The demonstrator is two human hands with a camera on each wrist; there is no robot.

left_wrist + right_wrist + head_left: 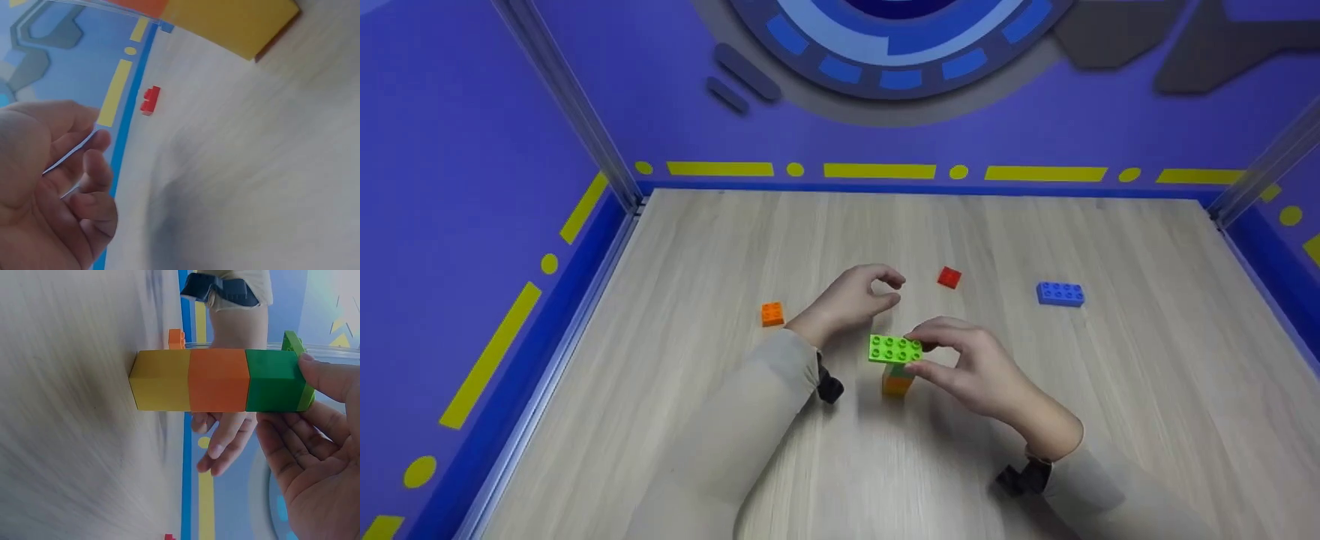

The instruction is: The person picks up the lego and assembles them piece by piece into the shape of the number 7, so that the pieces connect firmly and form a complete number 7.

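A flat light green brick (895, 349) with two rows of studs lies across the top of an upright stack. My right hand (979, 367) pinches its right end between thumb and fingers. In the right wrist view the stack has a yellow block (162, 380) at the bottom, an orange block (218, 379) in the middle and a dark green block (274, 380) under the light green one. Just behind and left of the stack, my left hand (851, 296) hovers with fingers loosely bent, holding nothing.
A red brick (949, 277) lies behind the stack, slightly right. Farther right is a blue brick (1060, 294). A small orange brick (772, 314) sits beside the left wrist. Purple panels (997, 135) wall in the wooden table (720, 232) at the back and sides.
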